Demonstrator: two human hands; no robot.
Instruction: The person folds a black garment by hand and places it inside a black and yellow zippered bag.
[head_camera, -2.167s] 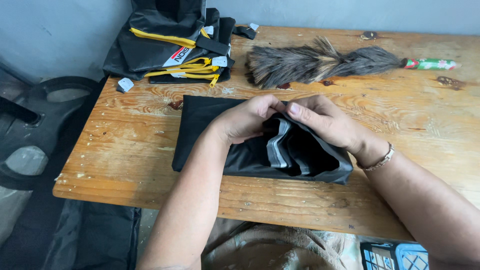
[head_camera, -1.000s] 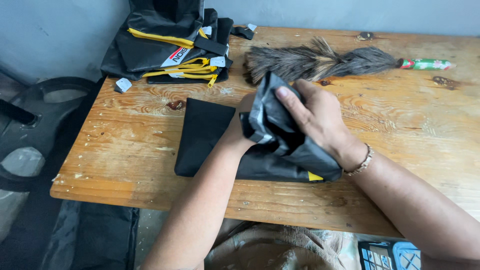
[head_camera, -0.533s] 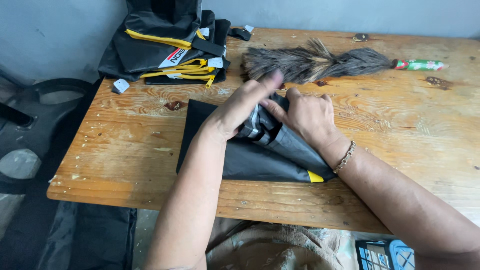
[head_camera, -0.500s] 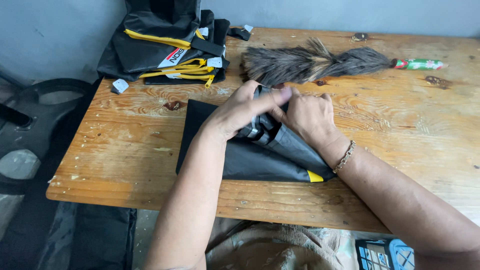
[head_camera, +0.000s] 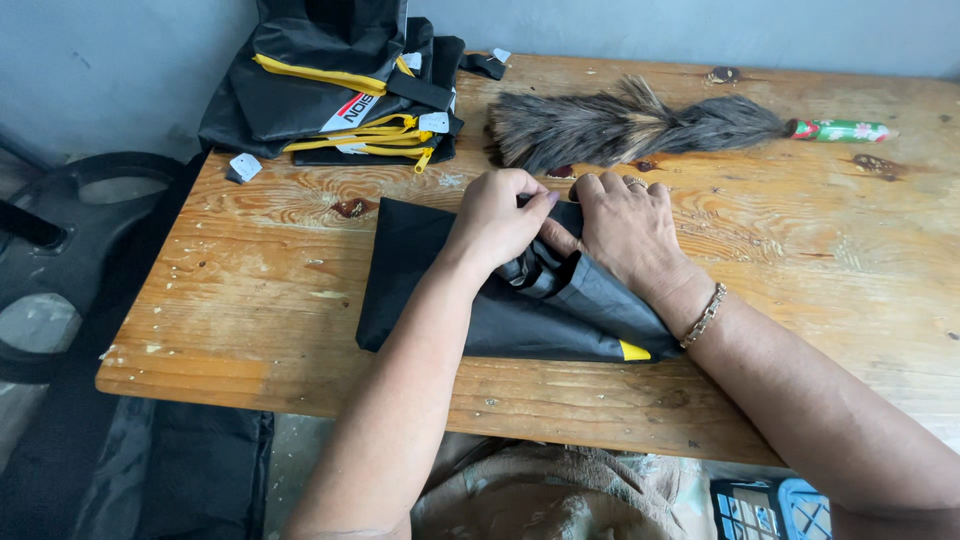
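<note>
Black fabric bag (head_camera: 440, 290) pinched in left hand (head_camera: 497, 215) and right hand (head_camera: 628, 228) grips

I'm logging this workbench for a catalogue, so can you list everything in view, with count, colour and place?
table: one, worn brown wood, fills the view.
black bag: one, black with a small yellow tab, flat at table centre, under both hands.
bag pile: several, black with yellow zips and straps, far left corner of the table.
feather duster: one, grey-brown with a red and green handle, far side of the table.
tag: one, white, on the table edge by the pile.
chair: one, black, left of the table.
crate: one, blue, on the floor, lower right.
bracelet: one, gold, right wrist.
left hand: gripping the bag's folded fabric.
right hand: pressing on the bag's fabric.
</note>
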